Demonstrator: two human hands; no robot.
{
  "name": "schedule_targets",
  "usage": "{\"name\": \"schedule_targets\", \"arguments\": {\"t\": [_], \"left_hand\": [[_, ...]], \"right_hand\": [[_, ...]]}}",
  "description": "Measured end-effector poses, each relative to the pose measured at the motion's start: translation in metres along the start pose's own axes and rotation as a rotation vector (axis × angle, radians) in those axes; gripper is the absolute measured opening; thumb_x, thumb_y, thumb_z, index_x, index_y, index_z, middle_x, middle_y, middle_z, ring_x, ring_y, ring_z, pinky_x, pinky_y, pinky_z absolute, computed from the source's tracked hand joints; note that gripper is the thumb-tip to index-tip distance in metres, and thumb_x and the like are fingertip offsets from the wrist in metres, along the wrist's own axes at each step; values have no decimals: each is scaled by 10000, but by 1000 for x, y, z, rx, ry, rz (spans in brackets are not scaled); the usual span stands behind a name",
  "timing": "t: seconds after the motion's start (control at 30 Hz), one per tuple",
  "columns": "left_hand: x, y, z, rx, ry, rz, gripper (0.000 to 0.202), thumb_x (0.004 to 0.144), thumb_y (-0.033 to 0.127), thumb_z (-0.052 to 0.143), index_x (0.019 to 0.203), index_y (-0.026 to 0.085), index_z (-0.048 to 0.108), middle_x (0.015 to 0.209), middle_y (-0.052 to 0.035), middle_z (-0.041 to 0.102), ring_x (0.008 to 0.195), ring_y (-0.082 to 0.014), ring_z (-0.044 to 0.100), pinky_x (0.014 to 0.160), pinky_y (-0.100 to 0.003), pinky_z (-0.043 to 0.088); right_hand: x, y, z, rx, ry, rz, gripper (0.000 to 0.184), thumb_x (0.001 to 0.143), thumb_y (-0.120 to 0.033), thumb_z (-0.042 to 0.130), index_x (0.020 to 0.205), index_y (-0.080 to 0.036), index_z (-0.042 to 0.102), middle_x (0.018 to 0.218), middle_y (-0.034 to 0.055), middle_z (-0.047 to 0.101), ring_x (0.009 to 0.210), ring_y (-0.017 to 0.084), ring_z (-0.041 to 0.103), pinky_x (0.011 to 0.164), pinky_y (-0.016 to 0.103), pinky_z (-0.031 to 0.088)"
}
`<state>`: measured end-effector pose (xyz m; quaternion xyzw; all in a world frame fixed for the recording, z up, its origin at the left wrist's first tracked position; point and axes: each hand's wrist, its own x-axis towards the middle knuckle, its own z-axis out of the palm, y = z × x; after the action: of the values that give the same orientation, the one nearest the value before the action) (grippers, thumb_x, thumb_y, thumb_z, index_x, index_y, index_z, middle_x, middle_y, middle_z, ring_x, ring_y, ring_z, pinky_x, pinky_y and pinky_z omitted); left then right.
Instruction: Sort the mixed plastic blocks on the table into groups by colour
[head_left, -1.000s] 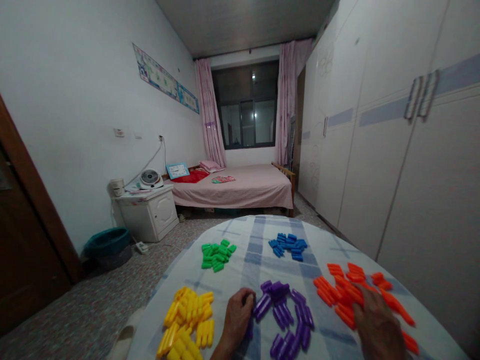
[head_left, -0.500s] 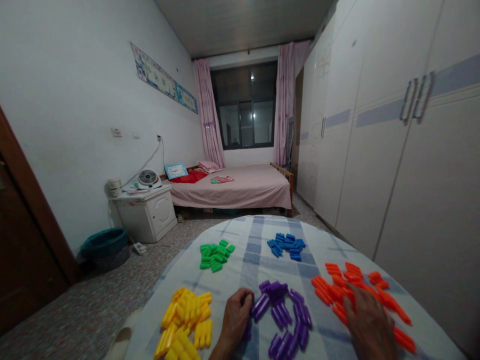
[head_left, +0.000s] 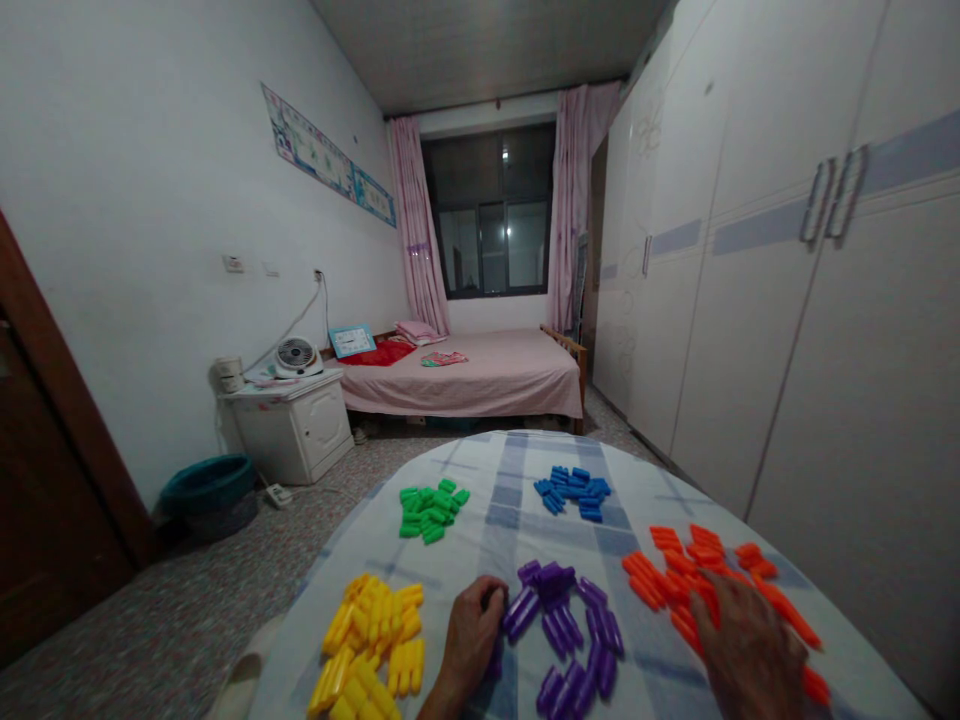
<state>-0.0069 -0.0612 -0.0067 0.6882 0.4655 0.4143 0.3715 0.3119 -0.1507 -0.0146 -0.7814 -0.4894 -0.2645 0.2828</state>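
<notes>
My left hand rests on the table with its fingers curled in. Its fingertips are turned away, so what they hold, if anything, is hidden. Close beside it on the right is a loose ring of purple plastic pieces, ribbed like short joined tubes; a bit of purple also shows under the wrist side. My right hand lies over a pile of orange pieces, its thumb apart and its fingers reaching down onto them, covering some. Left of my left hand is a heap of yellow pieces.
Green pieces and blue pieces lie farther back on the round table's checked cloth. Beyond are a bed, a white cabinet with a fan, a bin and a tall wardrobe.
My right hand has shifted slightly to the right over the orange pieces, covering more of the long piece near the table's edge. My left hand has not visibly moved.
</notes>
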Motion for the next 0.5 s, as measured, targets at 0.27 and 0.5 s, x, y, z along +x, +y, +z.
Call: {"name": "schedule_targets", "arguments": {"t": [0.27,0.5], "left_hand": [[0,1,-1,17,-6,-4,270,817,291,411,778,169,649,732,-20,633,727,-150,560,684,-238,391],[-1,2,-1,-1,0,-1,270,812,305,419,762,167,646,724,-26,636,724,-159,566,686,-254,405]], "right_hand": [[7,-11,-4,105,122,-44,338,860,-339,357,1049,-188,592,1097,146,595,1094,315,497,876,509,401],[-15,-66,16,460,-174,-277,349,888,-337,389,1127,-191,597,1140,99,623,1107,230,557,948,395,455]]}}
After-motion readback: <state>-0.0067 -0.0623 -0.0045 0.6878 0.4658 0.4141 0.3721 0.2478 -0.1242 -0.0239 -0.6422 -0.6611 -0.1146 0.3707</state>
